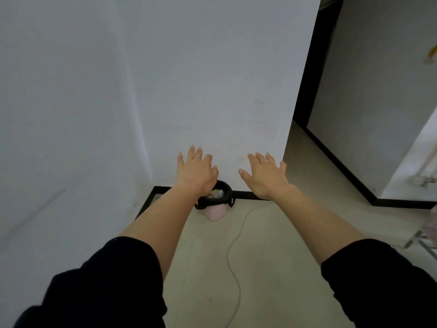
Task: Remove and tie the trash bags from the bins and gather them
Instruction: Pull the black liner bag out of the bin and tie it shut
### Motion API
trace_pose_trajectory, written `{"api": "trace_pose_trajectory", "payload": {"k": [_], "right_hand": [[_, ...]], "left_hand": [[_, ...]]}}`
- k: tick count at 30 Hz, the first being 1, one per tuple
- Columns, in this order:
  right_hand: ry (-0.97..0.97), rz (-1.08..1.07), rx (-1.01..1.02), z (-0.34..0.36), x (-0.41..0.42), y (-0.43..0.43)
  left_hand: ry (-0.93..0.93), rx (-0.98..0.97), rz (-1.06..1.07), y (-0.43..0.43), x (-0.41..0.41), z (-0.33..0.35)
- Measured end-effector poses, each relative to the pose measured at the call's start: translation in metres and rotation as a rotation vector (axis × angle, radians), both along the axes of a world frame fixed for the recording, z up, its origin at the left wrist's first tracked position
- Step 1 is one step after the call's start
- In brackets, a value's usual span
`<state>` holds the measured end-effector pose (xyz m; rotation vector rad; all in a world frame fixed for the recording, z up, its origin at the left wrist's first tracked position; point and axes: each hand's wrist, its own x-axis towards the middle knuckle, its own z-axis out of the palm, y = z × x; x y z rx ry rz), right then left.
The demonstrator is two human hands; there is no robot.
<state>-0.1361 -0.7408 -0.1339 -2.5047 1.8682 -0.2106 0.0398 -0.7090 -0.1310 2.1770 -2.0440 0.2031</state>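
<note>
Pink bin [215, 213] on floor [272, 268] at wall base, black trash bag [225, 194] folded over rim, light scraps inside. Left hand [196, 172] above bin, right hand [266, 177] to its right; fingers of both spread, holding nothing. Thin cable [233, 252] trails across floor.

Your head camera gives soft, even, rather dim indoor light, no hard shadows, no glare. White wall [212, 79] reads grey-blue, slightly underexposed. Wide-angle distortion is strong: the wall corner at left bows in a curve, and the black baseboard [343, 166] slants steeply. Your black sleeves [106, 287] at the bottom edge lose all detail. Mild motion blur smears the right margin, including a yellow object [431, 52] you cannot identify. Centre is reasonably sharp.
</note>
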Motion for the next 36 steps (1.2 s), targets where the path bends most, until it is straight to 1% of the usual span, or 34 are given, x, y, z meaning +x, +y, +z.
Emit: {"api": "trace_pose_trajectory", "payload": {"k": [6, 11, 16, 21, 27, 31, 36], "right_hand": [[0.008, -0.063, 0.087, -0.014, 0.049, -0.154], [0.015, -0.077, 0.129, -0.027, 0.074, -0.246], [0.019, -0.07, 0.146, -0.053, 0.095, -0.335], [0.028, -0.07, 0.19, -0.1, 0.116, -0.45], [0.051, -0.071, 0.309, -0.165, 0.134, -0.582], [0.069, -0.082, 0.361, -0.205, 0.142, -0.645], [0.089, -0.113, 0.42, -0.259, 0.159, -0.709]], "left_hand": [[-0.006, 0.069, -0.018, -0.161, 0.051, -0.008], [0.015, 0.107, -0.033, -0.253, 0.075, -0.023], [0.082, 0.104, -0.045, -0.342, 0.095, -0.051], [0.137, 0.102, -0.037, -0.459, 0.121, -0.101], [0.23, 0.15, -0.004, -0.59, 0.145, -0.169], [0.305, 0.197, 0.018, -0.65, 0.157, -0.216], [0.367, 0.277, 0.058, -0.703, 0.187, -0.282]]}}
